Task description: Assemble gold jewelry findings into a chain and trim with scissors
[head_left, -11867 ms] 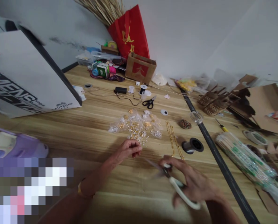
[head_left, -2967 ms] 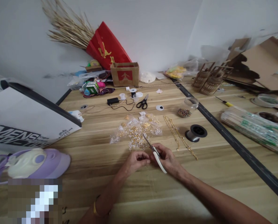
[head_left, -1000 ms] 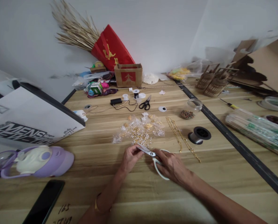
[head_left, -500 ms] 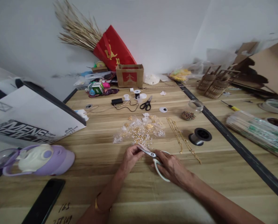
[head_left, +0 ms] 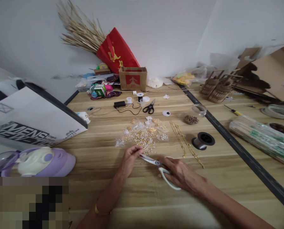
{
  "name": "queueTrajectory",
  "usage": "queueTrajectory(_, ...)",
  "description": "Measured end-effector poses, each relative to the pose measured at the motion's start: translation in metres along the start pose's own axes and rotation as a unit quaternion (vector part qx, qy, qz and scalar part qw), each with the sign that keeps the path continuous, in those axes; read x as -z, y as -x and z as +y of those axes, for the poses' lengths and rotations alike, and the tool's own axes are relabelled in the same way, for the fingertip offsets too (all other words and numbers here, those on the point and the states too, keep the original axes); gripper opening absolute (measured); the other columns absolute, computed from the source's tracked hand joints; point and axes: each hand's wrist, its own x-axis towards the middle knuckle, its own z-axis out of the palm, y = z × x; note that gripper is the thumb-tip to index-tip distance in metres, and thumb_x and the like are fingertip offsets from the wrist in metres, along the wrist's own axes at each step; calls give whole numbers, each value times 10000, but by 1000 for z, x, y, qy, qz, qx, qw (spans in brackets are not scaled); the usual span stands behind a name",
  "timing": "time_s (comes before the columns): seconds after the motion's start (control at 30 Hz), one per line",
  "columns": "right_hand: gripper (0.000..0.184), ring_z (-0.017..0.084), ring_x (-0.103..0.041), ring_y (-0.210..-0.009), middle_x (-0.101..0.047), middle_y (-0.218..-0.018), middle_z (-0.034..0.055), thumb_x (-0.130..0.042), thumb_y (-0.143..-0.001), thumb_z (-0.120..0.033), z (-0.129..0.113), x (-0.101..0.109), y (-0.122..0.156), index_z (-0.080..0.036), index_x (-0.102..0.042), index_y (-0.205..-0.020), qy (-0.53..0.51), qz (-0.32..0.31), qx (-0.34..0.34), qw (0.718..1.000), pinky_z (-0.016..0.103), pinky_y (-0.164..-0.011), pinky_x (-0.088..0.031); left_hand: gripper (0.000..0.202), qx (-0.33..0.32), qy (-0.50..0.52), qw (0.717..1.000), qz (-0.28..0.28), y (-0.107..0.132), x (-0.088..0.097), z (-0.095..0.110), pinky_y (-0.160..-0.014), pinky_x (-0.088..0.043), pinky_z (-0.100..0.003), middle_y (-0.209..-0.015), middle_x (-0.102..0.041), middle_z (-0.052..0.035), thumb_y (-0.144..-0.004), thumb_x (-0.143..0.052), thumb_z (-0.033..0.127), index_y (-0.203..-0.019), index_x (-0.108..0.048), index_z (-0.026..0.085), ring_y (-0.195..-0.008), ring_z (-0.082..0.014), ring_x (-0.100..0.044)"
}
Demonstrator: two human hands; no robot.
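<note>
My right hand (head_left: 176,170) is closed around the pale-handled scissors (head_left: 151,160), whose blades point left. The tips of the blades reach the fingertips of my left hand (head_left: 131,156), which are pinched together. Whatever lies between those fingers is too small to make out. Just beyond my hands spreads a pile of small gold and clear beads and findings (head_left: 144,136), some in little plastic bags. Faint thin strands (head_left: 155,190) lie on the wood below the scissors. To the right of the pile rests a gold chain (head_left: 180,136).
A spool of clear line (head_left: 203,141) stands right of the chain, near a jar of mixed beads (head_left: 191,119). Black-handled scissors (head_left: 148,108) lie behind the pile. At the left are a white box (head_left: 34,117) and a purple bottle (head_left: 46,162). Packed sticks (head_left: 261,136) lie far right.
The scissors and my right hand have shifted slightly right and down. My left fingertips have moved a little left, away from along the blades to near their tips.
</note>
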Motion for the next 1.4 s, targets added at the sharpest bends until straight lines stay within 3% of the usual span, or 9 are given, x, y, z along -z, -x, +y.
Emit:
queueTrajectory(0.13,257,170,-600,-728,-628,-924,53,-498,-887,-318,-5,-1,19,-225,-516,-1126,112,-62,41,991,247,-596,-398,170,-10,37,999,13,-3,6,8,-554,-399,-206,-552,-582,25,-607,-743,232,-689,-637,127,-529,-81,-505)
queueTrajectory(0.27,271,205,-584,-761,-635,-874,61,-579,-831,-285,-13,-19,37,-191,-534,-1081,204,-66,57,975,268,-586,-399,174,-10,44,999,1,-5,7,13,-546,-396,-200,-554,-587,22,-606,-746,231,-698,-647,121,-528,-75,-508)
queueTrajectory(0.37,375,214,-572,-808,-639,-923,67,-598,-800,-231,-21,-29,44,-173,-489,-1154,205,-66,67,974,280,-610,-418,183,0,52,999,-11,-5,4,14,-550,-399,-208,-554,-592,20,-596,-753,234,-700,-652,123,-526,-81,-518)
queueTrajectory(0.57,257,213,-567,-854,-629,-938,65,-569,-799,-141,-37,-19,43,-188,-529,-1048,192,-76,70,976,305,-706,-439,182,14,44,998,-42,-2,-5,15,-564,-402,-216,-590,-604,8,-597,-757,227,-710,-661,121,-549,-84,-525)
queueTrajectory(0.77,103,158,-585,-708,-610,-813,40,-483,-892,-235,-25,10,19,-186,-573,-891,83,-54,28,995,261,-636,-443,179,11,31,997,-72,1,-12,19,-579,-409,-225,-613,-612,-1,-613,-755,231,-730,-671,125,-573,-95,-533)
queueTrajectory(0.97,255,136,-592,-771,-611,-910,45,-474,-892,-232,-7,26,-25,-203,-525,-1140,-112,124,35,985,241,-637,-480,187,20,33,994,-99,3,-24,23,-585,-404,-232,-604,-610,-5,-604,-767,249,-713,-681,124,-569,-99,-527)
queueTrajectory(1.07,274,141,-603,-817,-609,-989,64,-493,-880,-250,-2,21,-44,-199,-518,-1148,-194,139,48,970,237,-621,-493,187,19,53,993,-100,2,-28,21,-590,-402,-235,-625,-624,-8,-582,-781,244,-696,-689,128,-568,-95,-527)
queueTrajectory(1.2,266,149,-609,-836,-613,-983,75,-522,-864,-273,2,6,-57,-169,-530,-1109,-274,137,33,951,252,-656,-490,189,10,90,995,-52,2,-28,16,-605,-411,-228,-673,-656,-8,-542,-802,221,-664,-681,141,-606,-99,-546)
queueTrajectory(1.4,278,141,-603,-742,-633,-825,46,-561,-843,-387,8,-14,-63,-144,-586,-976,-376,141,1,916,257,-657,-469,191,10,102,994,-35,1,-25,8,-596,-410,-229,-598,-623,14,-552,-792,228,-670,-666,145,-560,-89,-531)
